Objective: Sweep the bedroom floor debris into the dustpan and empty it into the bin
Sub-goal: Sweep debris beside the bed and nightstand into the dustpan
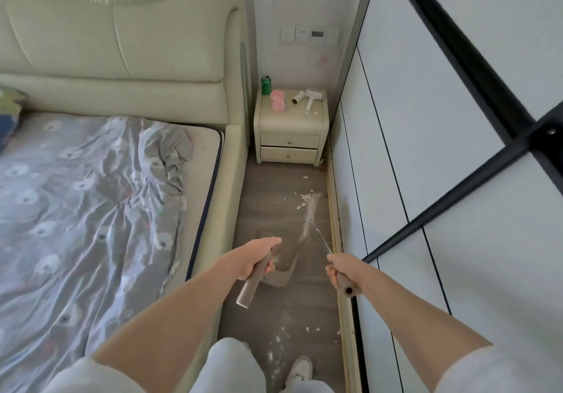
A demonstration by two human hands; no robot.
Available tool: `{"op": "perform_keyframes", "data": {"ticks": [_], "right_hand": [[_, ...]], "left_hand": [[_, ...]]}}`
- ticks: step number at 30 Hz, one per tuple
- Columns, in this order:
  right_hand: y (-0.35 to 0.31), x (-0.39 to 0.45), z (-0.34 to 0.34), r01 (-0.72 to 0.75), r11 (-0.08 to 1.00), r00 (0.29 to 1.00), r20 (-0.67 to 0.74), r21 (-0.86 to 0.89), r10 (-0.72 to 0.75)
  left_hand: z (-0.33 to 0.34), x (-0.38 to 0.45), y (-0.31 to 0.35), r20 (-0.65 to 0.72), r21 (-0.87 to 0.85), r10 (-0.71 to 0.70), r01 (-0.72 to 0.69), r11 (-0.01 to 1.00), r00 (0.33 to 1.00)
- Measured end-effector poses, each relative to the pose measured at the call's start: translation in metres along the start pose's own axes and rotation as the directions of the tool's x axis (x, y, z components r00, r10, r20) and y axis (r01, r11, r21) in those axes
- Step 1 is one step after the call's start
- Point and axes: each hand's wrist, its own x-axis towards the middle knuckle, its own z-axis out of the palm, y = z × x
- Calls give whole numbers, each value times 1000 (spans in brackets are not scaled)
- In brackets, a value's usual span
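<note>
While left hand [255, 258] grips the dustpan handle [254, 280], fingers wrapped, right hand [342, 267] clamps the broom handle [347, 286], broom head [309, 213] angled behind paper scraps [303, 199] to drag them toward the dustpan [285, 273].

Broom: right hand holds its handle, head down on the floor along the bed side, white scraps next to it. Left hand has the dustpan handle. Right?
One slip. The head view shows the broom head by the wardrobe, not the bed. The rest stands: right hand grips its handle, white scraps lie beside it, left hand holds the dustpan handle.
</note>
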Motion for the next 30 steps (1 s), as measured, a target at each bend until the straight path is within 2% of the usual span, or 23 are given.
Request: {"op": "perform_keyframes", "data": {"ticks": [4, 8, 12, 19, 23, 26, 30], "right_hand": [[-85, 32, 5, 36, 998, 999, -16, -48, -37], [-145, 60, 10, 2, 1000, 999, -32, 16, -1], [-208, 84, 13, 91, 968, 987, -111, -235, -120], [-325, 145, 3, -29, 901, 948, -298, -433, -113], [-394, 198, -2, -14, 855, 941, -297, -519, -165], [-441, 240, -1, -5, 822, 941, -281, -570, -188], [-476, 293, 0, -4, 677, 939, -235, -736, -250]], "left_hand": [[-26, 50, 68, 13, -10, -14, 14, 1000, 1000], [-53, 96, 132, 55, 48, -58, 55, 997, 997], [-79, 133, 195, 52, 140, -69, 61, 988, 996], [-100, 201, 272, -31, 128, -129, 132, 983, 991], [-105, 247, 313, -62, 156, -167, 174, 972, 984], [-108, 286, 337, -108, 232, -237, 256, 938, 966], [-115, 319, 374, -183, 373, -262, 314, 873, 947]]}}
